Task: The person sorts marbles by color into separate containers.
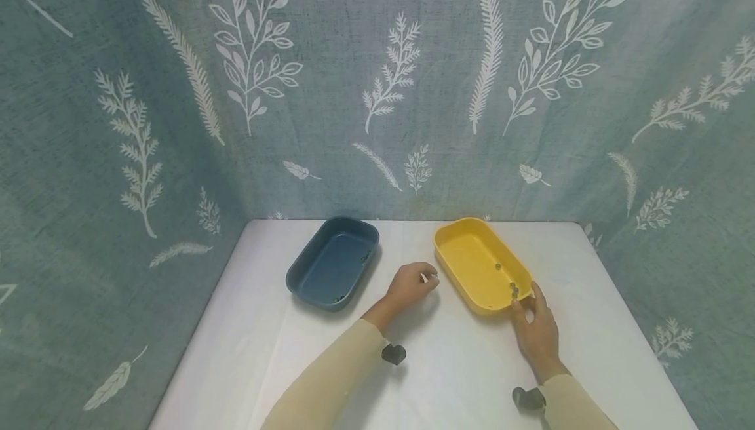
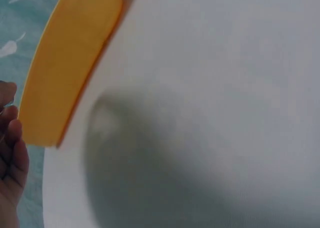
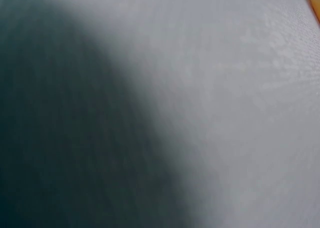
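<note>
My left hand (image 1: 413, 284) is over the table between the two trays, thumb and fingertips pinching a small glassy marble (image 1: 435, 276), mostly hidden by the fingers. In the left wrist view, that hand (image 2: 11, 153) shows at the left edge beside the yellow tray (image 2: 75, 62). My right hand (image 1: 538, 335) grips the near right corner of the yellow tray (image 1: 457, 286), thumb at the near wall and a finger along the right side. Inside that tray lie several small greenish marbles (image 1: 513, 287), most of them bunched near the gripped corner.
A dark blue tray (image 1: 318, 300) stands to the left, with a few small marbles (image 1: 364, 258) along its right side and near end. Both trays are on a white table (image 1: 436, 377). A patterned grey-green curtain (image 1: 448, 155) encloses the back and sides.
</note>
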A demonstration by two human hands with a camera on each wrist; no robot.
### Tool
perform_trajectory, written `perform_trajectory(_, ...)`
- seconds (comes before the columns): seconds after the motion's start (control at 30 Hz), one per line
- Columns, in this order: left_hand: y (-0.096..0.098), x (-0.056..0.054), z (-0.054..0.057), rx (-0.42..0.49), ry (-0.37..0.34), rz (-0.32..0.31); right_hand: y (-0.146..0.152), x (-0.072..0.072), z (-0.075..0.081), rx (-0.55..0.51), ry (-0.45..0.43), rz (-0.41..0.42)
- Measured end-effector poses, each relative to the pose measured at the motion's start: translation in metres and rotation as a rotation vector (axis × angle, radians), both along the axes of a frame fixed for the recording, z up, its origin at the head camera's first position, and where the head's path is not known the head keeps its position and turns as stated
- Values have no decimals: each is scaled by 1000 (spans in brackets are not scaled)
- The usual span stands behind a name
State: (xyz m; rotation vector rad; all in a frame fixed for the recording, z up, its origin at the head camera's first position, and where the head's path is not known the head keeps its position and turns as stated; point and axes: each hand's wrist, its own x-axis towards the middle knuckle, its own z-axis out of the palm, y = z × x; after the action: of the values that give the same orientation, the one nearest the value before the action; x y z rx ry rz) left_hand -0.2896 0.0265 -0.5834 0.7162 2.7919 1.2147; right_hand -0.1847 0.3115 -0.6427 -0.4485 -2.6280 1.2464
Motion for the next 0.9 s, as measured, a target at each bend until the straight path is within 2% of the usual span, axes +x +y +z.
perform_trajectory(0.27, 15, 6, 6, 2, -15, -29, 0, 2, 0, 16, 28, 4)
perform_trajectory(0.5, 26, 7, 12, -38, 24, -59, -1, 1, -2, 20, 27, 1)
perform_trajectory(0.7, 33, 6, 14, -7, 19, -42, 0, 0, -3, 25, 28, 0)
perform_trajectory(0.9, 38, 7, 13, 5, 25, -65, 0, 0, 0, 13, 11, 1)
